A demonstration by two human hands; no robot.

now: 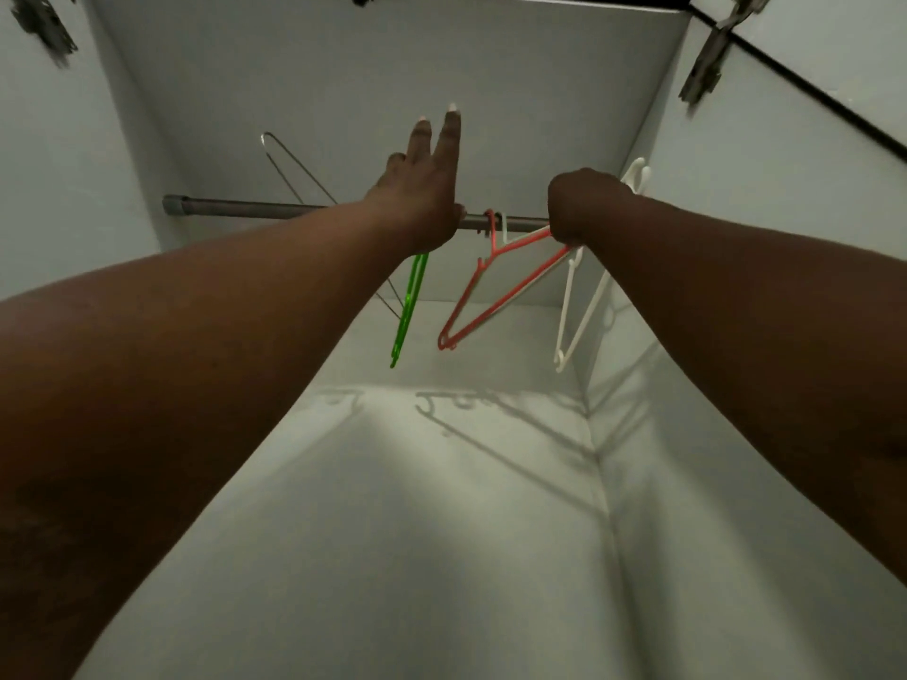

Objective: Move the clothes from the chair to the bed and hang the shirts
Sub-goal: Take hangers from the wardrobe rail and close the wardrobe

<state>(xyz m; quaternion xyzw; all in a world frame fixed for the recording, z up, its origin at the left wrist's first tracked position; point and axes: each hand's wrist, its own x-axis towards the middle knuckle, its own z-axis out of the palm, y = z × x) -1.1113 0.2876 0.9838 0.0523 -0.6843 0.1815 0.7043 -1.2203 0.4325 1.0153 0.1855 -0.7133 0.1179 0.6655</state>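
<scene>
I look up into a white wardrobe with a grey rail (pixel 235 209) across it. My left hand (pixel 422 188) is raised in front of the rail with two fingers straight; a green hanger (pixel 410 311) hangs just below it. My right hand (pixel 581 206) grips the shoulder of a red hanger (pixel 491 292), whose hook sits on the rail. A white hanger (pixel 579 311) hangs beside my right wrist, its hook partly hidden behind my hand. A thin wire hanger (pixel 294 164) hangs on the rail further left. No clothes are in view.
The wardrobe's white walls (pixel 343 90) close in on the left, back and right. Door hinges (pixel 706 66) show at the upper right and upper left. Hanger shadows fall on the lower panel (pixel 441 483).
</scene>
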